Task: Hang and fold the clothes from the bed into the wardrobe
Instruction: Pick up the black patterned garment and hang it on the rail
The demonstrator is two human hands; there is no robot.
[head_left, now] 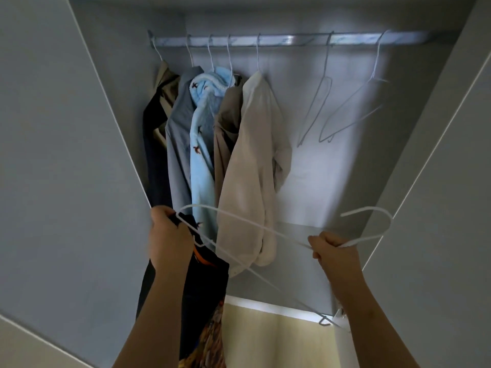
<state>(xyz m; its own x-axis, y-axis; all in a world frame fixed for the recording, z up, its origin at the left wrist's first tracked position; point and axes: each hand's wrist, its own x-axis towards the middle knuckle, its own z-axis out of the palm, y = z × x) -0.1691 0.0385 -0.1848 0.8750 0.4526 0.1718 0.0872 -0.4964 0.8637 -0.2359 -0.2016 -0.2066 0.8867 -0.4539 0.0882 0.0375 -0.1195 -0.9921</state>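
Observation:
I look up into an open grey wardrobe (414,144). My right hand (335,251) grips a white wire hanger (369,236) at its neck, just below the hook. My left hand (167,235) holds the hanger's left end together with a dark garment with an orange print (206,285), which hangs down below it. On the rail (292,39) above hang several garments, among them a cream shirt (255,166) and a light blue fleece (203,144).
Two bare wire hangers (318,107) hang on the right part of the rail, with free rail space around them. Wardrobe doors (61,155) stand open on both sides. A lit lower compartment (276,338) shows beneath.

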